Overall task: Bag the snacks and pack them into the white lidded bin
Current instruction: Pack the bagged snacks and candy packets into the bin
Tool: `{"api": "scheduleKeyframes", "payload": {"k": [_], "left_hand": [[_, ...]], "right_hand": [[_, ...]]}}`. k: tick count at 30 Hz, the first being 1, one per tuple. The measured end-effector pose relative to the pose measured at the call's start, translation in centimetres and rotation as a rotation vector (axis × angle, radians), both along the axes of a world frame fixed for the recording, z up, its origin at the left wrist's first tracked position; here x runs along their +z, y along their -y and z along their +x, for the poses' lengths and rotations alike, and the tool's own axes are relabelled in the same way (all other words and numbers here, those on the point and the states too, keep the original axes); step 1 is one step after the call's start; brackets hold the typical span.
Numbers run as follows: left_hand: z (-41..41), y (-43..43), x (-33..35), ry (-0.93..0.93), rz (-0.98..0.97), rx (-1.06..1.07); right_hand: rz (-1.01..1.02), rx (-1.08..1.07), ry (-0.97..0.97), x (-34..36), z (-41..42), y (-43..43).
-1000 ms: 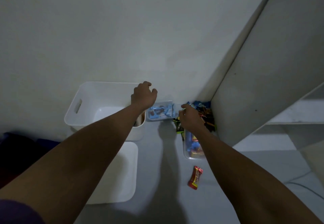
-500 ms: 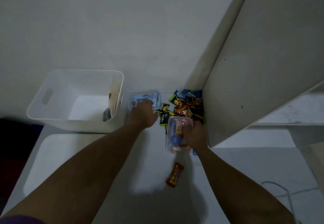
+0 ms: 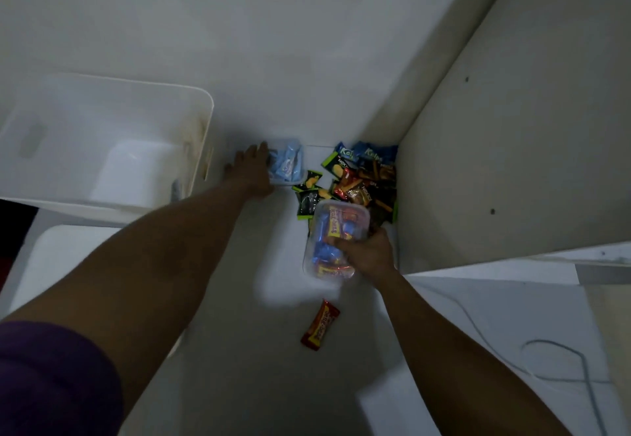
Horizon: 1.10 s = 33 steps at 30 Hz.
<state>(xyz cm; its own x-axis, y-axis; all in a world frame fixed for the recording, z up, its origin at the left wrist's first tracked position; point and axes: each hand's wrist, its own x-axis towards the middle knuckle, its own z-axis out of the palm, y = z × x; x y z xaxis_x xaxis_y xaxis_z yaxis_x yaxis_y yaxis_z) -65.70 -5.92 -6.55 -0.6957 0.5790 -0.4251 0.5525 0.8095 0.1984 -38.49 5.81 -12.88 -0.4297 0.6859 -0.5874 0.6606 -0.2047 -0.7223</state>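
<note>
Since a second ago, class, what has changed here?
The left hand left the rim of the white bin and now touches the blue snack bag. The right hand took hold of the mixed snack bag. The red bar and lid stayed put.

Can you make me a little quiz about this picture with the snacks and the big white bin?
1. True or false: the white bin has its lid on.
2. What does the right hand hold? A) a clear pack of snacks B) a red cup C) a spoon
3. Fill in: one ___ snack bar lies alone, nearer the person than the pile of loose snacks.
Key: 1 false; 2 A; 3 red.
</note>
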Motion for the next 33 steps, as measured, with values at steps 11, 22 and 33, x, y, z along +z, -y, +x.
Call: {"api": "scheduleKeyframes", "payload": {"k": [11, 22, 33], "left_hand": [[1.9, 1.1, 0.5, -0.158, -0.096, 0.038], [7.0, 4.6, 0.4, 0.071, 0.078, 0.306], [14.1, 11.7, -2.3, 0.408, 0.382, 0.770]], "right_hand": [[-0.241, -0.158, -0.192, 3.8, -1.1, 0.4], [-0.500, -0.193, -0.289, 5.9, 0.1, 0.6], [-0.693, -0.248, -0.492, 7.1, 1.6, 2.4]]}}
